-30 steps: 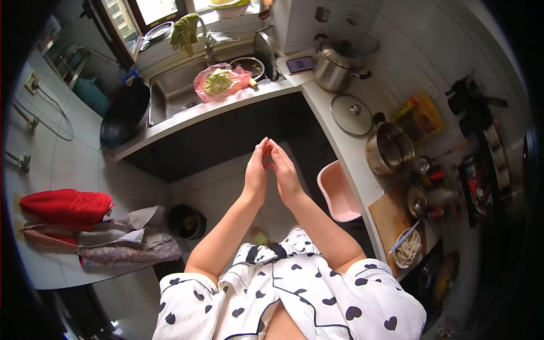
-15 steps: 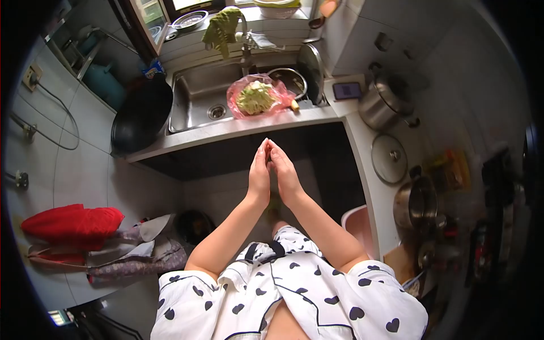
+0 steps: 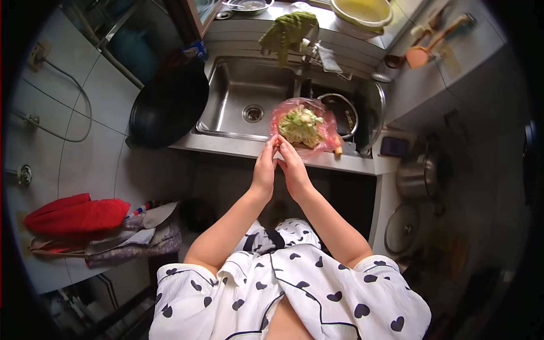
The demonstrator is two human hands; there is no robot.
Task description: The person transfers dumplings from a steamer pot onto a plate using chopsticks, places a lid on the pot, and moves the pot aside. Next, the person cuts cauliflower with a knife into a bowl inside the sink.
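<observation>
Kitchen sink (image 3: 238, 96), left hand (image 3: 264, 169), right hand (image 3: 294, 170) pressed together

Pink translucent plastic bag (image 3: 327, 122) around pale green leafy cabbage (image 3: 299, 125); grey steel sink (image 3: 238, 96); black round wok (image 3: 168, 106) left; red folded cloth (image 3: 76, 214) near left; white, black-hearted pyjama top (image 3: 294, 289).

A black wok (image 3: 168, 107) rests left of the steel sink (image 3: 241, 96). A green cloth (image 3: 288, 31) hangs over the faucet. A red bag (image 3: 76, 214) lies on the floor.
</observation>
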